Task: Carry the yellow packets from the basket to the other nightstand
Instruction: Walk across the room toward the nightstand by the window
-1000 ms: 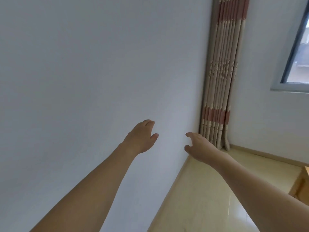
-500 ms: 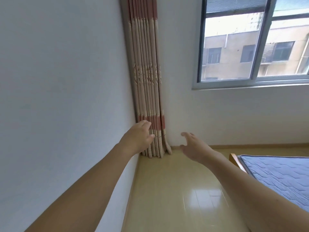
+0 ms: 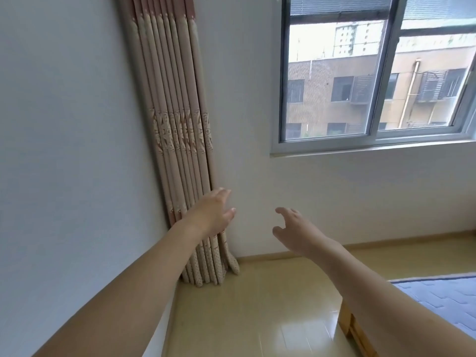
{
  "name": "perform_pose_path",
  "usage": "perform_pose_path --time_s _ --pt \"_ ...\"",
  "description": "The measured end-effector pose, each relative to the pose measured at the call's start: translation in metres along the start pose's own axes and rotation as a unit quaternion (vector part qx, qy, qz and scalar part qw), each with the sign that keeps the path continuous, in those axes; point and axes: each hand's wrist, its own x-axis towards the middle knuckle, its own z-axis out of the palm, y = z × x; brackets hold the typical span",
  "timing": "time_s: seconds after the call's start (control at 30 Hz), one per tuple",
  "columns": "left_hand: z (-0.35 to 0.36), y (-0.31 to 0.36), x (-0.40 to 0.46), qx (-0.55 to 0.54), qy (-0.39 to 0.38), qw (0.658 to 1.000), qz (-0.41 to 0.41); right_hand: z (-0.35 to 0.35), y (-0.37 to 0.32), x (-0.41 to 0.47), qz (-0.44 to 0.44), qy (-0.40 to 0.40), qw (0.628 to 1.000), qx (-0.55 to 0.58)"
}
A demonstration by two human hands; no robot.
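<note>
Both bare arms are extended forward in mid-air. The left hand (image 3: 212,215) is held with fingers loosely spread, nothing grasped; the right hand (image 3: 296,231) likewise, fingers relaxed. Yellow packets, basket and nightstand are outside the view, so their orientation and position cannot be told. A gathered beige-and-pink pleated curtain (image 3: 177,140) is seen in the corner, beside a grey-framed sliding window (image 3: 372,136).

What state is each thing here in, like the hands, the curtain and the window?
left hand: open, fingers relaxed, holding nothing
right hand: open, fingers loosely curved, holding nothing
curtain: drawn back, bunched in the corner, hanging to the floor
window: whether it is slid open I cannot tell
bed: only a corner shows, blue quilted mattress bare
</note>
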Motion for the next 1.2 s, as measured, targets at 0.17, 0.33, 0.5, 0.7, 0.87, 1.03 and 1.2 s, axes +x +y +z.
perform_pose_path --time_s 0.17,0.33,0.5,0.7,0.87,1.03,1.2 --pt "0.039 -0.047 0.145 0.000 -0.021 0.999 0.033 0.001 0.026 0.137 0.031 0.027 0.999 -0.011" --pt "0.049 -0.069 0.307 0.002 -0.024 0.997 0.071 -0.033 0.052 0.262 0.074 0.061 0.995 -0.021" --pt "0.090 -0.047 0.434 -0.019 -0.044 0.993 0.104 -0.058 0.109 0.357 0.119 0.082 0.989 -0.015" --pt "0.165 0.012 0.577 -0.031 -0.078 0.982 0.170 -0.094 0.222 0.460 0.186 0.078 0.979 -0.021" --pt "0.192 0.086 0.707 -0.030 -0.075 0.973 0.215 -0.160 0.319 0.533 0.227 0.115 0.967 -0.022" --pt "0.215 0.167 0.816 -0.059 -0.066 0.956 0.279 -0.220 0.403 0.593 0.278 0.153 0.948 -0.020" --pt "0.273 0.230 0.909 -0.054 -0.109 0.934 0.335 -0.245 0.482 0.652 0.320 0.151 0.935 -0.005"
